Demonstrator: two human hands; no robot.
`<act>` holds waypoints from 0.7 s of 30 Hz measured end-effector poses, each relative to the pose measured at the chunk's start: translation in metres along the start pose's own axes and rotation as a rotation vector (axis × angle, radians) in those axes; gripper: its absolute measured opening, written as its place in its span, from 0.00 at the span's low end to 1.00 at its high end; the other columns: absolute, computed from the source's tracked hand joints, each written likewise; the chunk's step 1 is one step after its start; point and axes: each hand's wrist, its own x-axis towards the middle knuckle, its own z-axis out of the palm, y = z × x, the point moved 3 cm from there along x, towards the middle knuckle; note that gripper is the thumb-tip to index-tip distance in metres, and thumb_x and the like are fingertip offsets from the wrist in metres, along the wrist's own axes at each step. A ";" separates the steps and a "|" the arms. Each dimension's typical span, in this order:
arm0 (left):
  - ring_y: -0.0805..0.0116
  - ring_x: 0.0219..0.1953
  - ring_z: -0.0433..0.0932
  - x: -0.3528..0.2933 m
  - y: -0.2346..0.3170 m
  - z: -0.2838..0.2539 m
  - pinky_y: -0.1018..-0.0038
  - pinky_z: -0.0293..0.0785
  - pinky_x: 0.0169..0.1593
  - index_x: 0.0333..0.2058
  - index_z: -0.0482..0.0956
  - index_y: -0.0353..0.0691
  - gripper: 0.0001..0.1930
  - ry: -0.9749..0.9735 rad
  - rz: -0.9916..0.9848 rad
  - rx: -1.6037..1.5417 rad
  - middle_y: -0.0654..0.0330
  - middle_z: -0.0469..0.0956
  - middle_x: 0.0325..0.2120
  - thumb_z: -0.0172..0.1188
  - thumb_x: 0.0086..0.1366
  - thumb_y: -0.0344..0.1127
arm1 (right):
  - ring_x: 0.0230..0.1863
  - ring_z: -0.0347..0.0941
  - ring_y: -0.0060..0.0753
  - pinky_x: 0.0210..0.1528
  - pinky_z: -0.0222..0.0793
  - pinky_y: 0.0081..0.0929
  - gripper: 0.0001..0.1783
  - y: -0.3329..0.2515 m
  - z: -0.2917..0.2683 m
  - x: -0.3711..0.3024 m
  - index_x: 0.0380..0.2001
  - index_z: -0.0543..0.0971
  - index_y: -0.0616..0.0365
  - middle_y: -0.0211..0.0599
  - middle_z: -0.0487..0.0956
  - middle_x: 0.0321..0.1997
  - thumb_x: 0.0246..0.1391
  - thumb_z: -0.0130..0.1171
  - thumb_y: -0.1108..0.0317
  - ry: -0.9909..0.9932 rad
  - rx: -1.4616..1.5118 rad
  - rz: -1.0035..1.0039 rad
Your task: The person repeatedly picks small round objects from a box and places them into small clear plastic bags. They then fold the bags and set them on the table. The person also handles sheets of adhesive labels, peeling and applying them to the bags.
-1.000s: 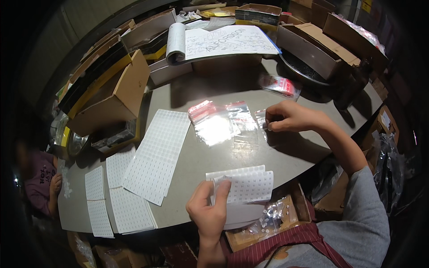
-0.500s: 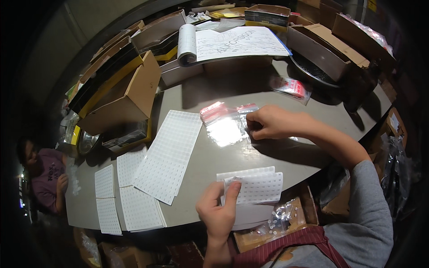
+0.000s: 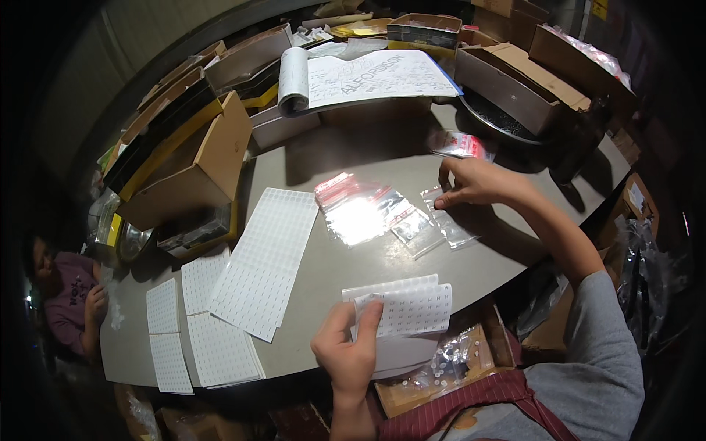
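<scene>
My left hand is closed on a folded stack of white label sheets at the table's near edge, thumb pressed on top. The sheets carry rows of small round labels. Over the right part of the table, my right hand has its thumb and curled fingers at the upper edge of a small clear zip bag. Its fingertips are partly hidden. Left of that bag lie a fanned group of clear zip bags with red tops and another zip bag.
Long label sheets and banded sheet stacks lie on the left. Open cardboard boxes and a clipboard with written paper line the back. A red-printed packet lies beyond my right hand. A co-worker is far left.
My right hand has moved right, drawing one clear zip bag away from the group. The zip bags now lie more spread out. My left hand keeps hold of the label sheets.
</scene>
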 end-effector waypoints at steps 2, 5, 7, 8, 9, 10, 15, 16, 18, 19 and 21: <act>0.72 0.27 0.76 0.000 0.000 0.001 0.75 0.71 0.33 0.31 0.82 0.29 0.08 -0.009 -0.002 -0.023 0.56 0.80 0.24 0.71 0.61 0.29 | 0.38 0.80 0.40 0.40 0.73 0.36 0.20 0.006 0.003 -0.005 0.34 0.81 0.63 0.46 0.83 0.32 0.52 0.72 0.55 -0.065 0.146 -0.008; 0.71 0.26 0.77 0.001 0.003 0.002 0.74 0.72 0.33 0.30 0.83 0.30 0.08 -0.093 0.054 -0.017 0.55 0.80 0.24 0.72 0.60 0.29 | 0.30 0.76 0.22 0.34 0.69 0.24 0.12 0.019 0.013 -0.010 0.29 0.80 0.63 0.33 0.81 0.26 0.51 0.70 0.65 -0.099 0.450 -0.016; 0.68 0.25 0.78 0.002 0.010 0.006 0.73 0.72 0.33 0.29 0.83 0.32 0.08 -0.218 0.171 0.041 0.55 0.80 0.24 0.72 0.59 0.30 | 0.29 0.75 0.20 0.33 0.68 0.23 0.11 0.021 0.020 -0.013 0.29 0.80 0.62 0.32 0.81 0.26 0.51 0.69 0.66 -0.119 0.610 -0.074; 0.66 0.25 0.77 0.003 0.017 0.012 0.72 0.73 0.33 0.28 0.83 0.33 0.07 -0.312 0.259 0.087 0.55 0.80 0.23 0.72 0.59 0.30 | 0.29 0.74 0.20 0.32 0.68 0.23 0.10 0.021 0.023 -0.016 0.29 0.80 0.62 0.31 0.81 0.26 0.51 0.69 0.66 -0.128 0.690 -0.102; 0.64 0.24 0.77 0.004 0.025 0.017 0.71 0.73 0.33 0.28 0.83 0.34 0.07 -0.399 0.347 0.138 0.55 0.80 0.23 0.72 0.58 0.30 | 0.28 0.75 0.21 0.32 0.68 0.24 0.11 0.018 0.025 -0.018 0.30 0.80 0.62 0.32 0.81 0.26 0.52 0.69 0.66 -0.105 0.646 -0.102; 0.62 0.24 0.77 0.004 0.032 0.023 0.69 0.74 0.37 0.27 0.82 0.34 0.07 -0.434 0.423 0.169 0.55 0.79 0.22 0.71 0.57 0.30 | 0.28 0.76 0.22 0.31 0.69 0.24 0.11 0.014 0.026 -0.021 0.31 0.80 0.62 0.33 0.81 0.26 0.52 0.69 0.65 -0.084 0.601 -0.101; 0.55 0.27 0.78 0.007 0.057 0.085 0.55 0.67 0.65 0.25 0.80 0.37 0.07 -0.686 0.720 0.158 0.54 0.76 0.19 0.66 0.58 0.33 | 0.25 0.76 0.26 0.26 0.67 0.27 0.16 0.012 -0.001 -0.026 0.38 0.80 0.62 0.36 0.79 0.22 0.58 0.67 0.59 0.132 0.099 -0.035; 0.54 0.27 0.78 0.009 0.058 0.098 0.53 0.61 0.68 0.25 0.80 0.36 0.08 -0.766 0.715 0.180 0.54 0.76 0.19 0.65 0.59 0.34 | 0.25 0.76 0.27 0.27 0.67 0.29 0.16 0.022 0.000 -0.023 0.38 0.80 0.62 0.38 0.79 0.22 0.57 0.68 0.59 0.077 0.146 -0.012; 0.53 0.28 0.78 0.012 0.057 0.121 0.48 0.50 0.75 0.26 0.81 0.36 0.08 -0.914 0.699 0.241 0.52 0.76 0.19 0.63 0.61 0.34 | 0.24 0.76 0.30 0.28 0.69 0.31 0.18 0.034 0.007 -0.013 0.39 0.80 0.63 0.42 0.79 0.23 0.56 0.68 0.59 -0.040 0.246 0.014; 0.49 0.28 0.78 0.013 0.055 0.128 0.45 0.51 0.74 0.25 0.80 0.35 0.09 -0.914 0.654 0.195 0.50 0.76 0.18 0.61 0.60 0.34 | 0.26 0.77 0.34 0.30 0.71 0.35 0.18 0.034 0.010 -0.013 0.40 0.80 0.64 0.46 0.80 0.26 0.55 0.68 0.59 -0.096 0.311 0.026; 0.48 0.27 0.76 0.014 0.044 0.136 0.48 0.57 0.72 0.23 0.78 0.36 0.12 -1.001 0.565 0.237 0.51 0.73 0.17 0.61 0.62 0.37 | 0.26 0.77 0.36 0.30 0.71 0.37 0.17 0.030 0.012 -0.017 0.38 0.80 0.64 0.46 0.80 0.27 0.56 0.67 0.60 0.010 0.163 -0.110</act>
